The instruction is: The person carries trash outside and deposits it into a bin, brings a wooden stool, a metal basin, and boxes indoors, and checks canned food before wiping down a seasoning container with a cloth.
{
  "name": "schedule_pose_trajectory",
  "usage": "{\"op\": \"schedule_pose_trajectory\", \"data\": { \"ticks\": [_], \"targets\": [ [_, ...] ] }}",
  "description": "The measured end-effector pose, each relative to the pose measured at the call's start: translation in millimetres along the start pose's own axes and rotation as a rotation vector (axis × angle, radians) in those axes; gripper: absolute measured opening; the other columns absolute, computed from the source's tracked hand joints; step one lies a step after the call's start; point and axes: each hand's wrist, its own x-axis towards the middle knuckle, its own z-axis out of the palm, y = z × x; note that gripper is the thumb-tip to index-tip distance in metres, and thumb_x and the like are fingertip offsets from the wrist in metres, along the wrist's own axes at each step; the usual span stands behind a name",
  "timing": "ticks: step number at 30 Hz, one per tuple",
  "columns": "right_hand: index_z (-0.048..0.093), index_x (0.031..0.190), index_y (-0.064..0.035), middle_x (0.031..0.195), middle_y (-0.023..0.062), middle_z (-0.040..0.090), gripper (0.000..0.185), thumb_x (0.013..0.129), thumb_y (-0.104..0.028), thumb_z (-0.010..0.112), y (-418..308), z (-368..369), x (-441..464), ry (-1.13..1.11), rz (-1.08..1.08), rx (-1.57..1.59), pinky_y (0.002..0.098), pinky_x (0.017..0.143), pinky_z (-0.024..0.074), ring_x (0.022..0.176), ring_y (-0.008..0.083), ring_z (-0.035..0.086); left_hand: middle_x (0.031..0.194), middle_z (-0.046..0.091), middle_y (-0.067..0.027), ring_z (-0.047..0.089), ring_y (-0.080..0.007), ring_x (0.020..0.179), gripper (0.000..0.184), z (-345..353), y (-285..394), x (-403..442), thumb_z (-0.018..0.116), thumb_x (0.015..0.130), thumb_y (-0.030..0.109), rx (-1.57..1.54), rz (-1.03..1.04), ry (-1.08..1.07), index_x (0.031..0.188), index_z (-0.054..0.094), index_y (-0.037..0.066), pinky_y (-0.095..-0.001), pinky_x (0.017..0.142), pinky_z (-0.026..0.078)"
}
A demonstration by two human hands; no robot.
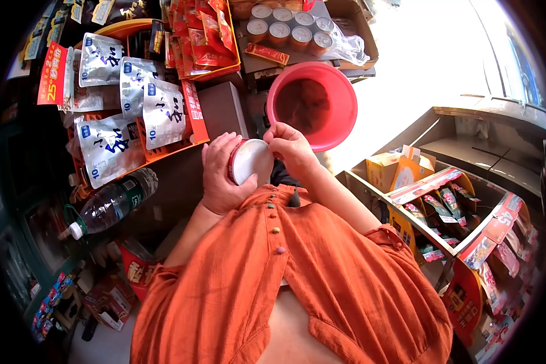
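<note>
A round tub with a white top and a red rim [252, 162] is tilted in front of my body at waist height. My left hand [221, 173] wraps round its left side, with the thumb along the lower edge. At the upper right edge of the tub, my right hand [292, 150] has its thumb and index finger pinched together; what lies between them is too small to make out. Just beyond my right hand stands a pink-red bucket [349, 109] with something dark inside.
Silver snack pouches [164, 112] fill an orange display box at left, beside red packets [203, 39]. A large clear bottle [115, 203] lies below. Several cans [279, 30] stand at the back. A divided rack of packets [452, 206] is at right.
</note>
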Motion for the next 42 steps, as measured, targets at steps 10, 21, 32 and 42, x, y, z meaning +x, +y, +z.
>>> {"op": "schedule_pose_trajectory", "data": {
  "ticks": [10,21,32,42],
  "targets": [
    [0.057,0.08,-0.0069,0.075,-0.0041,0.053,0.005,0.079,-0.008,0.062,-11.1,-2.2,2.5,-0.029,0.079,-0.12,0.0216,0.064,0.0401,0.069,0.0067,0.049,0.129,0.053,-0.0132,0.048,-0.0326,0.124,0.071,-0.8,3.2,3.4,0.072,0.057,0.018,0.038,-0.005,-0.015,0.125,0.054,0.006,-0.048,0.108,0.029],
    [0.058,0.081,-0.0041,0.075,-0.0027,0.055,0.004,0.078,-0.004,0.06,-18.1,-3.5,1.4,-0.058,0.09,-0.125,0.022,0.064,0.0418,0.07,0.0066,0.051,0.129,0.054,-0.0119,0.048,-0.0322,0.125,0.073,1.3,3.9,2.4,0.072,0.056,0.017,0.04,-0.026,-0.002,0.125,0.052,0.007,-0.0494,0.108,0.028],
    [0.063,0.09,-0.0016,0.082,0.0023,0.062,0.01,0.083,-0.009,0.062,-27.1,-34.9,19.7,-0.33,0.274,-0.123,0.025,0.071,0.0508,0.077,0.012,0.062,0.139,0.045,-0.0154,0.041,-0.0374,0.131,0.107,-28.4,-4.1,13.2,0.088,0.051,0.048,0.042,0.086,-0.313,0.139,0.041,0.008,-0.0523,0.112,0.025],
    [0.06,0.121,-0.0101,0.113,0.0185,0.064,0.04,0.082,-0.019,0.057,62.1,-257.1,170.4,0.95,0.195,-1.279,0.0429,0.094,0.0476,0.11,0.0311,0.061,0.133,0.05,-0.0163,0.047,-0.0364,0.125,0.1,-6.6,7.0,35.9,0.086,0.051,0.054,0.133,-0.003,-0.273,0.13,0.046,0.006,-0.0529,0.108,0.03]
  ]
}}
